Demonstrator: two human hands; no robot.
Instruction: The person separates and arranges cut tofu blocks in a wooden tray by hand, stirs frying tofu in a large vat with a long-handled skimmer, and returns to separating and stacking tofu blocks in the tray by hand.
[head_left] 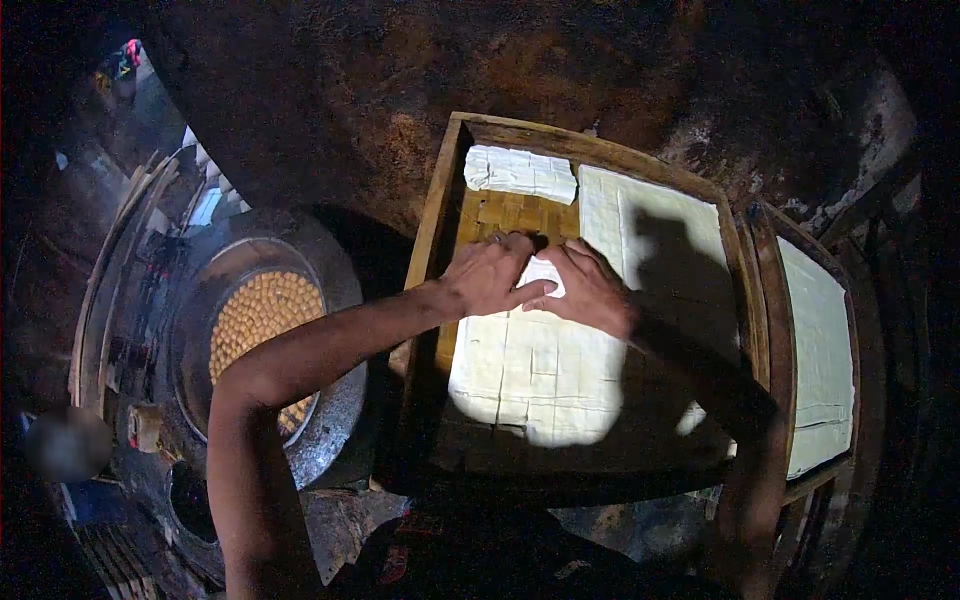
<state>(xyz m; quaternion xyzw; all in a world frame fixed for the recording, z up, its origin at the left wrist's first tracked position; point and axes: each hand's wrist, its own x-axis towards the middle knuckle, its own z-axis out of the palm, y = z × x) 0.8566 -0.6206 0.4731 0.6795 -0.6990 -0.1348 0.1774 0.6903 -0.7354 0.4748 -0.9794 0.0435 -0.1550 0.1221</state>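
Observation:
A wooden tray with a woven bottom holds white tofu in flat slabs, scored with cut lines. My left hand and my right hand meet at the far edge of the nearer slab. Their fingers curl over a tofu piece, which shows white between the thumbs; its far side is hidden under the fingers. A separate tofu strip lies in the tray's far left corner. To the right, a larger tofu sheet is partly in shadow.
On the left, a large round pan holds many small golden-brown pieces. A second wooden frame with another white slab adjoins the tray on the right. Long wooden sticks stand at the far left, beside a dark, stained surface.

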